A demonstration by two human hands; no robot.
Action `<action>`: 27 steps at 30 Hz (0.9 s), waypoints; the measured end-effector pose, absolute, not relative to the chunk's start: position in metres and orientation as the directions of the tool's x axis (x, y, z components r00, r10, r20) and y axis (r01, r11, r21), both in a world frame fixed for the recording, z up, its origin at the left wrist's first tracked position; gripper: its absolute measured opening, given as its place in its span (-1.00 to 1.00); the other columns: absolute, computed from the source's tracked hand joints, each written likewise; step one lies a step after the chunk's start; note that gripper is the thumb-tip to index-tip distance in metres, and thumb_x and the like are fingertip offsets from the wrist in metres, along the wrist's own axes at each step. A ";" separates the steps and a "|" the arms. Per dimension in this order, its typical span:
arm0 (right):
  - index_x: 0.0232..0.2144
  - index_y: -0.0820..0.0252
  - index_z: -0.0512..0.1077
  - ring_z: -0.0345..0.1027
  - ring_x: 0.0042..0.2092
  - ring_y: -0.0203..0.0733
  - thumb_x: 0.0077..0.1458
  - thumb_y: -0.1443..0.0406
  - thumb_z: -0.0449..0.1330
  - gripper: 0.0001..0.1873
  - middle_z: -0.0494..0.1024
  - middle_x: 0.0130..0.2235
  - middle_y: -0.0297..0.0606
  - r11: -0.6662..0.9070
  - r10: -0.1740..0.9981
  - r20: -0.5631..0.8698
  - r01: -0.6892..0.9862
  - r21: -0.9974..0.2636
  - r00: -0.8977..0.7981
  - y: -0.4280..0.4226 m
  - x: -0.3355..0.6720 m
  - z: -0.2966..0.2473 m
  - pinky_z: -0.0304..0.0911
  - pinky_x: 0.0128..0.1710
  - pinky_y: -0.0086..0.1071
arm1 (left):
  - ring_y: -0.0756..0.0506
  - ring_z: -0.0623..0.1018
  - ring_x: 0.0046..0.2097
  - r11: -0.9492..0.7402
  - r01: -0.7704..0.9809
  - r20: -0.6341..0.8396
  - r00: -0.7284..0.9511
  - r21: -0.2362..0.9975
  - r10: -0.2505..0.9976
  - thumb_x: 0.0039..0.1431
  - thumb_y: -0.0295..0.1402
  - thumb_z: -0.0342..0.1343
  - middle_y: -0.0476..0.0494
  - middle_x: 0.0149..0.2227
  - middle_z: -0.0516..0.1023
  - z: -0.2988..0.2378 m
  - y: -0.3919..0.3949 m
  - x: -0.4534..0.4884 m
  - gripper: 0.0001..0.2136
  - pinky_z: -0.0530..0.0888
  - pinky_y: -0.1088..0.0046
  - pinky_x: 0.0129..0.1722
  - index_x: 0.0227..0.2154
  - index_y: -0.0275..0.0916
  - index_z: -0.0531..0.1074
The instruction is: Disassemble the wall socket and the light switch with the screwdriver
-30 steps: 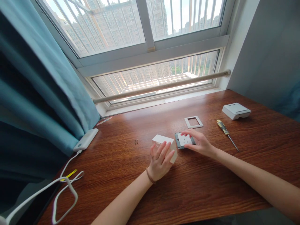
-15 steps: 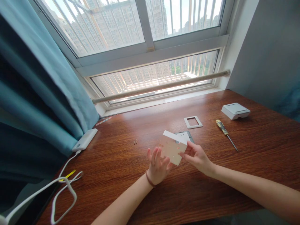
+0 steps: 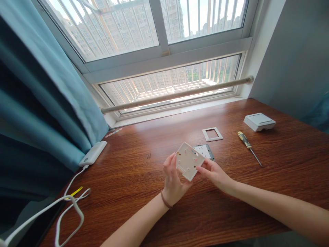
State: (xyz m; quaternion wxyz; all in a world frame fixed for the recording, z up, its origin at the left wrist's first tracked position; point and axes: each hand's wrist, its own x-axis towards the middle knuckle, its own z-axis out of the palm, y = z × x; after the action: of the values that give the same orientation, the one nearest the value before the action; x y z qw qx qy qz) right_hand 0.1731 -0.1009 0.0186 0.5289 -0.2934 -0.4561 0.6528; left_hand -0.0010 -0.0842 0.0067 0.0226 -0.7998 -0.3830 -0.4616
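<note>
Above the table I hold a white plastic wall-socket back box (image 3: 189, 161), tilted, its face with several holes and slots turned toward me. My left hand (image 3: 173, 178) is closed on its left and lower edges, fingers along the side and thumb below. My right hand (image 3: 215, 174) pinches the right corner between thumb and fingers. Just behind the box lies a socket insert (image 3: 203, 151) with a white face and grey mounting edges, partly covered by the box. A white square faceplate frame (image 3: 214, 139) rests farther back.
Two small screws (image 3: 148, 155) lie left of my hands. On the right are a screwdriver (image 3: 244, 140) and another white box (image 3: 259, 120). A white power bank (image 3: 93, 153) with a looped cable (image 3: 82, 214) sits at the left edge by the curtain (image 3: 84, 113).
The back box has been tilted, so its holed face shows more squarely and its side wall no longer shows. My left fingers have gone from spread out to gripping its left edge.
</note>
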 end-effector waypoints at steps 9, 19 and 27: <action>-0.11 0.17 0.26 0.40 -0.07 -0.07 0.03 0.16 0.21 -0.61 0.52 -0.14 -0.09 -0.078 0.970 0.021 -0.391 -0.917 -0.242 -0.096 0.184 0.017 0.25 -0.03 -0.13 | -0.27 0.17 0.16 -0.504 0.765 0.827 -0.066 0.401 0.558 -0.22 -0.23 0.30 -0.39 0.13 0.09 0.031 -0.002 -0.068 -0.09 0.17 0.12 0.13 0.16 -0.29 -0.09; -0.22 0.22 0.29 0.49 -0.30 -0.16 0.06 0.17 0.17 -0.71 0.56 -0.33 -0.19 -0.085 0.969 -0.005 -0.311 -0.947 -0.248 -0.098 0.184 0.018 0.37 -0.25 -0.26 | -0.30 0.21 0.09 0.001 0.786 0.657 -0.519 0.619 0.547 -0.26 -0.22 0.29 -0.35 0.03 0.09 -0.017 0.070 -0.224 -0.16 0.21 0.10 0.09 0.08 -0.34 -0.02; -0.23 0.23 0.30 0.50 -0.33 -0.16 0.08 0.16 0.15 -0.72 0.54 -0.36 -0.21 -0.087 0.959 -0.006 -0.274 -0.958 -0.283 -0.099 0.184 0.016 0.37 -0.32 -0.30 | -0.30 0.22 0.08 0.069 0.801 0.591 -0.495 0.595 0.637 -0.26 -0.20 0.29 -0.35 0.02 0.08 -0.031 0.079 -0.232 -0.16 0.23 0.11 0.07 0.07 -0.34 -0.03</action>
State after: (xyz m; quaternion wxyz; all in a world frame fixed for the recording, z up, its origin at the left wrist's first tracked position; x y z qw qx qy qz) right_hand 0.1839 -0.0989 0.0163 0.4787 -0.3594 -0.4768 0.6437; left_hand -0.2319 0.0787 -0.0315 0.0872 -0.4950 -0.7260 -0.4693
